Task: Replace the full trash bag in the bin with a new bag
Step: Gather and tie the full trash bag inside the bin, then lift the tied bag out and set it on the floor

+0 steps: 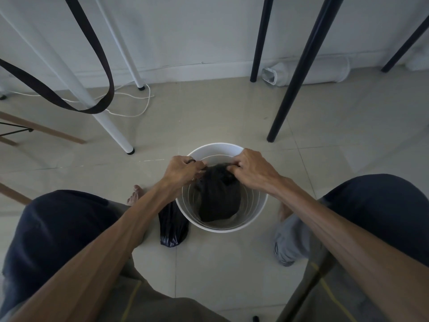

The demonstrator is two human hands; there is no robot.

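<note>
A white round bin (253, 214) stands on the tiled floor between my knees. A black trash bag (218, 196) hangs inside it, bunched at the top over the bin's mouth. My left hand (183, 168) pinches the bag's top edge on the left. My right hand (248, 167) grips the same edge on the right, near the far rim. A second black bag (173, 225), tied and full-looking, lies on the floor against the bin's left side, partly hidden by my left forearm.
White table legs (113, 129) stand to the left, black legs (292, 82) to the right. A dark strap (102, 105) hangs at upper left over a white cable (144, 108). A white tube (306, 72) lies along the wall. Wooden chair legs (46, 131) are at far left.
</note>
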